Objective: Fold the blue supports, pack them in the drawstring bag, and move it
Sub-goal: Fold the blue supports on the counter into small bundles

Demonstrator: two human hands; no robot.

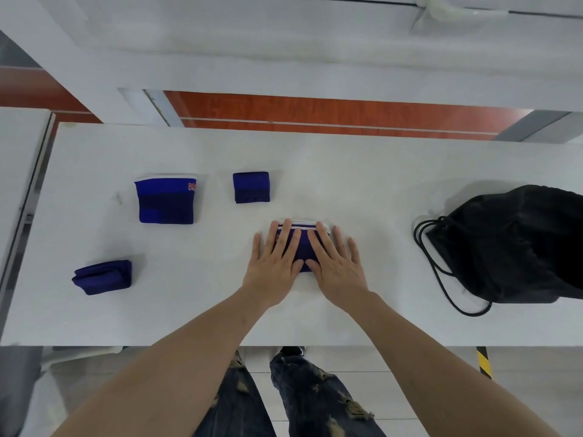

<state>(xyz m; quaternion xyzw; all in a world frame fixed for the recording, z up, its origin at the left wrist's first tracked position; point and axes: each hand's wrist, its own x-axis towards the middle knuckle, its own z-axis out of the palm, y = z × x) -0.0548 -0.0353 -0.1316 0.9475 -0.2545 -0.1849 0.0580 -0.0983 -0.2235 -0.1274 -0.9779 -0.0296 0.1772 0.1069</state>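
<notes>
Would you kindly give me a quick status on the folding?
Left hand and right hand flat, pressing folded blue support. Three other supports lie left. Drawstring bag right, path clear.

Bright, even overhead light, no glare. Soft faint shadows behind the bag (517, 244) right of the fingers (285, 236). Slightly soft focus overall; wide-angle bending at frame edges.
</notes>
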